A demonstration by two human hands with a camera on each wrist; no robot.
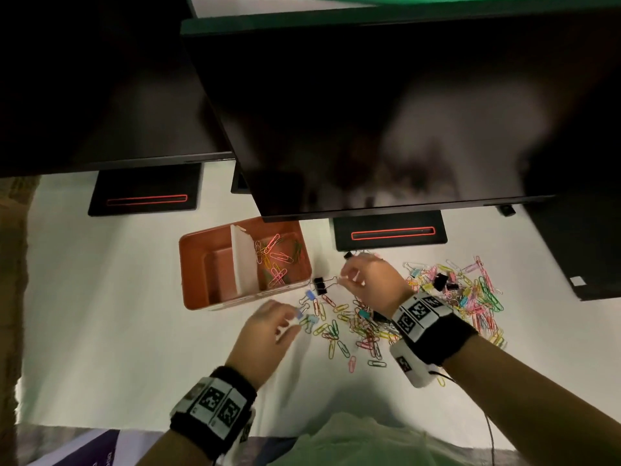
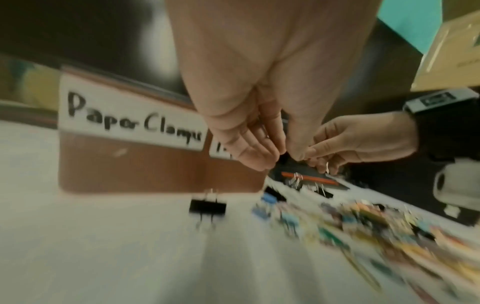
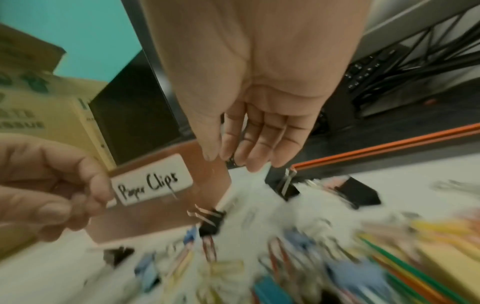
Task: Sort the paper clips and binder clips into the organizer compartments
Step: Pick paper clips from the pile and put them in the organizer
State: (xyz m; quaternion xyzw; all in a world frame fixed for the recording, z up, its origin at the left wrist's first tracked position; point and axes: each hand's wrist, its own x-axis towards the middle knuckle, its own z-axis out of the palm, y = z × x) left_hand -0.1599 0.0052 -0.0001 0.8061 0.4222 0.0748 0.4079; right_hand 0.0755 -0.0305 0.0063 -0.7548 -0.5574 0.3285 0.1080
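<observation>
White desk (image 1: 100,314), orange organizer (image 1: 195,264) far-left: right compartment holds coloured paper clips (image 1: 274,260), left one bare. Loose clip pile (image 1: 453,297) lies right of it. Right hand (image 1: 373,284) pinches black binder clip (image 1: 321,285) wire beside organizer. Left hand (image 1: 268,331) pinches blue binder clip (image 1: 300,312), near side.

Office desk: two monitors (image 1: 369,112), monitor stands (image 1: 389,234).

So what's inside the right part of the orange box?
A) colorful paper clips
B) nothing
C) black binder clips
A: the head view shows colorful paper clips lying in the right compartment of the orange box, right of the white divider.
</observation>
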